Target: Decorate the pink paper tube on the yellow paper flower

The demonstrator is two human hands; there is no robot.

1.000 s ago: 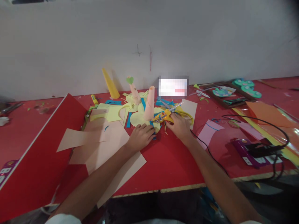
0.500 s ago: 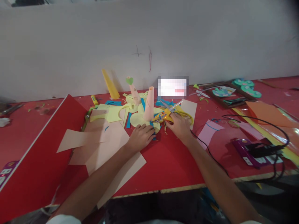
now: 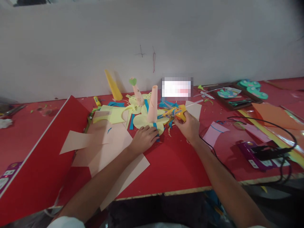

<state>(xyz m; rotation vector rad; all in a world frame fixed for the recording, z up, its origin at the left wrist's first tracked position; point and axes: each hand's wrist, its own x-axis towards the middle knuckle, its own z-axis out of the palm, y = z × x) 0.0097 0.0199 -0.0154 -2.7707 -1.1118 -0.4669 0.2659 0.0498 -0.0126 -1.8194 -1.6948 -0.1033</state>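
Clock centred on the pale pink cone [image 3: 152,104], twelve toward the wall. Cone stands upright on a pale yellow base [image 3: 140,121] in mid-table: tall, tapered, wider at the foot, open round mouth at the top, a rolled paper edge slanting down one side. Base has rounded, petal-like lobes; blue strips [image 3: 155,125] show on the near and far sides of the foot.

Left hand [image 3: 143,139] at seven, palm down, fingers close together over the base's near edge. Cannot tell whether it pinches or merely presses.

Right hand [image 3: 188,125] at four, clamped round a yellow glue gun [image 3: 180,113], nozzle aimed at the cone's foot; contact not clear. A translucent stick [image 3: 196,103] juts from its rear.

At ten, near: a second pink cone [image 3: 137,95], green heart [image 3: 133,81] on top. Same bearing, farther: a plain yellow cone [image 3: 113,85], leaning. Toward eight: loose pink sheets [image 3: 106,158]. At four, well apart: a purple box [image 3: 249,152] with black cable.
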